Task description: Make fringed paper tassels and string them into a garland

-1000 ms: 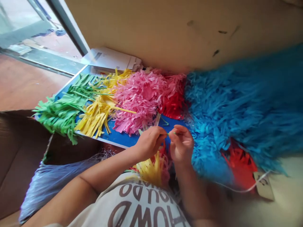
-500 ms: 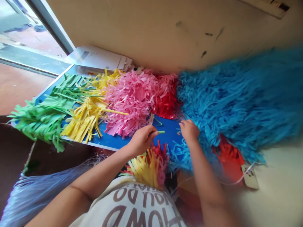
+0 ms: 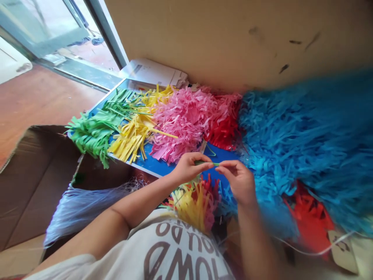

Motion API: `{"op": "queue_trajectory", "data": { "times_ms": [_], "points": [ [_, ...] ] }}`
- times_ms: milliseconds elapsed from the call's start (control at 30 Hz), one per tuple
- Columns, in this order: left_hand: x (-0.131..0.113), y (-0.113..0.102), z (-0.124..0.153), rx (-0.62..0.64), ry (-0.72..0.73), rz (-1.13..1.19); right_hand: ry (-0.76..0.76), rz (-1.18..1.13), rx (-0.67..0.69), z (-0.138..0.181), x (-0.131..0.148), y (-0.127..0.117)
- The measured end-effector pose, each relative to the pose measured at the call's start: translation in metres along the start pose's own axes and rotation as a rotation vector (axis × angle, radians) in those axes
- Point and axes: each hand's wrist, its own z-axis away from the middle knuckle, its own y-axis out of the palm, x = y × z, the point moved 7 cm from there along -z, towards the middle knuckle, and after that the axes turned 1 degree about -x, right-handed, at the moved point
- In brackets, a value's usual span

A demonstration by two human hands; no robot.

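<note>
Head view: the left hand [image 3: 190,166] and the right hand [image 3: 237,179] meet over the near edge of the blue board [image 3: 163,168]. The fingers of each are pinched shut on one end of a thin green strip [image 3: 207,163], held level between them just above that edge.

By the look of it much stock is already cut. Green fringe [image 3: 93,132], yellow fringe [image 3: 131,136], pink fringe [image 3: 183,122] and red fringe [image 3: 223,130] lie in piles on the board. A large blue heap [image 3: 305,144] spreads to its right, and a yellow-and-red bunch [image 3: 194,202] sits below its near edge, against the shirt [image 3: 175,252]. The strip itself looks only just begun.

The shirt print, seen upside down and blurred, possibly reads "HOW DO YOU". A tag [image 3: 340,249] right of the board carries marks too smeared to read.
</note>
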Motion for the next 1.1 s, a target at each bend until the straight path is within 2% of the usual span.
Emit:
{"op": "queue_trajectory", "data": {
  "times_ms": [133, 233, 400, 567, 667, 833, 1000, 1100],
  "points": [
    [-0.009, 0.002, 0.004, 0.03, 0.029, 0.002, 0.027, -0.356, -0.105, 0.027, 0.002, 0.019],
    [-0.019, 0.002, 0.009, 0.059, 0.084, -0.044, -0.007, -0.464, -0.145, 0.033, 0.003, 0.021],
    [-0.044, -0.001, 0.026, 0.067, 0.272, -0.176, -0.087, -0.329, -0.222, 0.053, 0.019, 0.014],
    [-0.066, -0.001, 0.058, 0.077, 0.419, -0.351, -0.226, -0.082, -0.264, 0.087, 0.043, 0.01],
    [-0.072, 0.003, 0.081, 0.071, 0.431, -0.415, -0.297, -0.046, -0.225, 0.107, 0.051, 0.011],
    [-0.075, 0.012, 0.118, 0.101, 0.408, -0.422, -0.311, -0.05, -0.09, 0.137, 0.049, 0.017],
    [-0.077, 0.015, 0.146, 0.13, 0.37, -0.394, -0.308, -0.079, -0.136, 0.166, 0.049, 0.02],
    [-0.077, 0.019, 0.161, 0.139, 0.411, -0.417, -0.311, -0.105, -0.131, 0.181, 0.047, 0.025]
  ]
}}
